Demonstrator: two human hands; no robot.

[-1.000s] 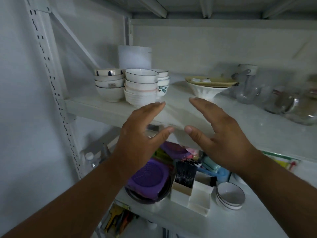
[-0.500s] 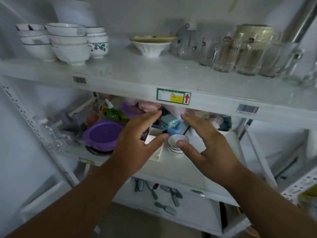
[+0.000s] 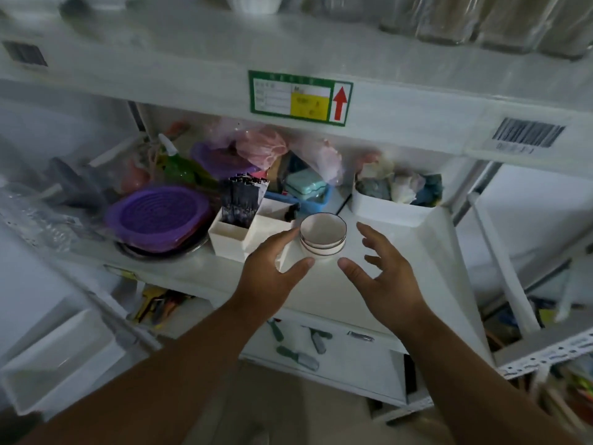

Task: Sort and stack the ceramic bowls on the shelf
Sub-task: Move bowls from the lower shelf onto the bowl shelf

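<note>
Bowls (image 3: 323, 239), a small stack of shallow white ceramic ones with dark rims, sat at the centre of the frame on the middle shelf (image 3: 417, 268), just right of a white divided organiser (image 3: 247, 234) and in front of a blue tray (image 3: 308, 200). Both hands were reaching toward the stack from below. The left hand (image 3: 272, 273) had its fingers spread and relaxed, the forefinger tip close beside or perhaps touching the stack's left wall, the thumb extended just beneath it; whether contact was made could not be told. The right hand (image 3: 382, 271) was likewise spread wide and held nothing, just right of the stack and apart from it. A purple colander (image 3: 157, 216) lay at centre left, and a white bin (image 3: 393, 203) of small items stood at upper right of the shelf. Above, the upper shelf edge (image 3: 192, 78) carried a green-bordered label (image 3: 300, 97) with a red arrow. By the look of it the step in hand was gathering this stray stack. The next move would call for closing both hands on opposite sides of the stack, low enough to catch the bottom bowl, then lifting it level so the nested bowls did not slide.
</note>
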